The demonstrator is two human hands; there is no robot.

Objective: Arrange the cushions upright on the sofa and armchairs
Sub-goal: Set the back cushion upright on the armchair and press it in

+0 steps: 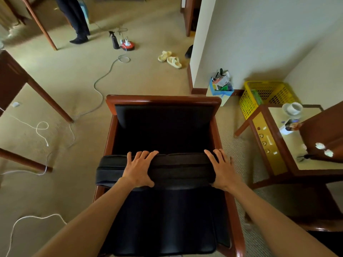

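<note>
Across the armrests of the wooden armchair, a black cushion lies with its long axis running left to right, one long edge facing up toward the camera. Surface: dark, smooth, faintly glossy, leather-like; a seam line runs along its length. Shape: flat, rectangular, softly rounded corners; left end overhangs the left armrest. Left hand rests on the cushion left of centre, fingers spread and straight, tips curving slightly over the far edge, thumb on the near side. Right hand rests at the cushion's right end, fingers likewise extended and splayed, palm down. Chair frame: reddish-brown polished wood; seat and back padding black, matching the cushion. Further right, a wooden side table carries a white cup on its pale tabletop.
</note>
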